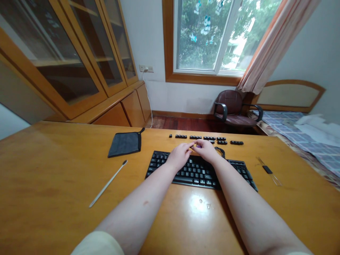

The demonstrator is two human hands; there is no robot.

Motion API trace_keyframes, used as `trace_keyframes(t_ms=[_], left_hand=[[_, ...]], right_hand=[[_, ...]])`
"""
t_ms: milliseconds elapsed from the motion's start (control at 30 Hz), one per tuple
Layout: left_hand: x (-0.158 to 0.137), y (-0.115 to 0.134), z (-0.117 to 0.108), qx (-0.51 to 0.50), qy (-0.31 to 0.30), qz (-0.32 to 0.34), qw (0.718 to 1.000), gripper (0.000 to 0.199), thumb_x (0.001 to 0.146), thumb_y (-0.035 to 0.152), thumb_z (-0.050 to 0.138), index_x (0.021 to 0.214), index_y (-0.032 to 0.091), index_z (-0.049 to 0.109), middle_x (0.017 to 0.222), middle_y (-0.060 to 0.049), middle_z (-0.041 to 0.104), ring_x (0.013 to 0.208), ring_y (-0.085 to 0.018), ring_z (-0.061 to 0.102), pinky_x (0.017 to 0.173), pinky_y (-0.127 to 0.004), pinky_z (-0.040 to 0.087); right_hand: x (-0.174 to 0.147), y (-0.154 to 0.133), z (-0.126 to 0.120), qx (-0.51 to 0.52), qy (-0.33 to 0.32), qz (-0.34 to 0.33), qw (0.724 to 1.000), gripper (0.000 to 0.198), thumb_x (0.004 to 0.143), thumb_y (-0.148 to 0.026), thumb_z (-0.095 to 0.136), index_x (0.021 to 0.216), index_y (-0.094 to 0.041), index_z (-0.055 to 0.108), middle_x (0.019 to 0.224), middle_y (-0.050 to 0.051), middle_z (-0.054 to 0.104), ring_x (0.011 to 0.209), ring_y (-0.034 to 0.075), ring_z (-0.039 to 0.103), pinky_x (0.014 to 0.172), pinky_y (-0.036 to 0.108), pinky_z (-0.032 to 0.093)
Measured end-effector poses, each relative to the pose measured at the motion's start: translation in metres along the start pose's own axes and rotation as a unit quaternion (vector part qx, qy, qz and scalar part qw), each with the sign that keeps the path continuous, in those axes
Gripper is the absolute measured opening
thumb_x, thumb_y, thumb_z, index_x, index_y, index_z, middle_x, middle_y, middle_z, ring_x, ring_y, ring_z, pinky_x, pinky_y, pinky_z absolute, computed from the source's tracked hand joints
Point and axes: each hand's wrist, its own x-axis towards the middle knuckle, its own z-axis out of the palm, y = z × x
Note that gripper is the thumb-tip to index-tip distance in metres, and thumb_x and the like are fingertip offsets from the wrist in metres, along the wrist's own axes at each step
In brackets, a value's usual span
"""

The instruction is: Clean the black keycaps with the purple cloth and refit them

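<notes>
A black keyboard (195, 171) lies on the wooden desk (53, 170), with its top row of keys taken off. Those loose black keycaps (209, 139) sit in a row on the desk behind it. My left hand (179, 156) and my right hand (207, 149) meet over the keyboard's far edge. Together their fingertips pinch a small purple object (198, 146), too small to identify. A dark ring-shaped thing (221, 151) shows just right of my right hand.
A grey folded cloth (124, 144) lies left of the keyboard, and a long thin white brush (108, 183) nearer the front. A small wire key puller (268, 170) rests on the right. A maroon office chair (233, 109), a bed and glass-door cabinets stand beyond the desk.
</notes>
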Motion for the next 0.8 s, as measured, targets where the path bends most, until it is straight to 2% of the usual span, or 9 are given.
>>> trace_keyframes(t_ms=[100, 233, 300, 433, 567, 667, 800], left_hand=[[0.001, 0.0, -0.001, -0.02, 0.028, -0.008, 0.999, 0.025, 0.085, 0.019, 0.048, 0.104, 0.021, 0.062, 0.106, -0.004, 0.065, 0.099, -0.015, 0.058, 0.092, -0.029, 0.045], [0.002, -0.001, -0.003, -0.04, 0.055, -0.051, 0.996, 0.021, 0.082, 0.02, 0.051, 0.099, 0.021, 0.064, 0.098, -0.003, 0.066, 0.092, -0.015, 0.06, 0.088, -0.03, 0.048], [0.003, -0.003, -0.002, -0.056, 0.067, -0.069, 0.994, 0.02, 0.08, 0.019, 0.052, 0.096, 0.02, 0.064, 0.095, -0.003, 0.066, 0.087, -0.014, 0.06, 0.085, -0.029, 0.049], [0.005, -0.009, 0.002, -0.088, 0.069, -0.097, 0.989, 0.02, 0.078, 0.02, 0.054, 0.097, 0.02, 0.063, 0.093, -0.002, 0.064, 0.072, -0.011, 0.059, 0.075, -0.026, 0.051], [0.005, -0.01, 0.004, -0.096, 0.071, -0.112, 0.987, 0.027, 0.076, 0.021, 0.057, 0.103, 0.02, 0.06, 0.091, -0.002, 0.063, 0.067, -0.009, 0.057, 0.074, -0.026, 0.051], [0.005, -0.008, 0.002, -0.108, 0.069, -0.114, 0.985, 0.021, 0.076, 0.021, 0.057, 0.097, 0.019, 0.06, 0.095, -0.002, 0.064, 0.074, -0.011, 0.059, 0.075, -0.025, 0.051], [0.005, -0.007, 0.001, -0.14, 0.056, -0.126, 0.981, 0.02, 0.076, 0.02, 0.057, 0.096, 0.019, 0.059, 0.094, -0.002, 0.065, 0.076, -0.011, 0.061, 0.075, -0.025, 0.052]], right_hand=[[-0.001, -0.002, 0.003, 0.075, -0.009, -0.007, 0.997, 0.025, 0.069, -0.034, 0.059, 0.085, -0.016, 0.068, 0.054, -0.006, 0.045, 0.051, 0.01, 0.041, 0.052, 0.021, 0.033], [-0.001, -0.001, 0.004, 0.086, 0.008, -0.03, 0.996, 0.025, 0.075, -0.031, 0.05, 0.092, -0.019, 0.064, 0.056, -0.005, 0.05, 0.055, 0.012, 0.046, 0.057, 0.024, 0.037], [0.002, 0.002, 0.004, 0.067, 0.042, -0.026, 0.996, 0.024, 0.076, -0.024, 0.044, 0.093, -0.02, 0.061, 0.065, -0.003, 0.056, 0.064, 0.014, 0.051, 0.063, 0.026, 0.041], [0.008, 0.008, 0.007, 0.019, 0.127, -0.039, 0.991, 0.022, 0.067, -0.014, 0.045, 0.083, -0.019, 0.059, 0.084, 0.003, 0.062, 0.083, 0.018, 0.055, 0.077, 0.032, 0.043], [0.012, 0.01, 0.009, 0.045, 0.19, -0.042, 0.98, 0.018, 0.07, -0.024, 0.053, 0.084, -0.018, 0.062, 0.087, 0.005, 0.063, 0.081, 0.018, 0.056, 0.079, 0.033, 0.043], [0.011, 0.009, 0.011, 0.071, 0.178, -0.019, 0.981, 0.021, 0.071, -0.036, 0.057, 0.078, -0.018, 0.064, 0.079, 0.004, 0.064, 0.074, 0.017, 0.056, 0.074, 0.032, 0.045], [0.01, 0.006, 0.015, 0.195, 0.085, 0.023, 0.977, 0.026, 0.065, -0.04, 0.064, 0.08, -0.018, 0.066, 0.069, 0.0, 0.064, 0.059, 0.013, 0.054, 0.062, 0.028, 0.044]])
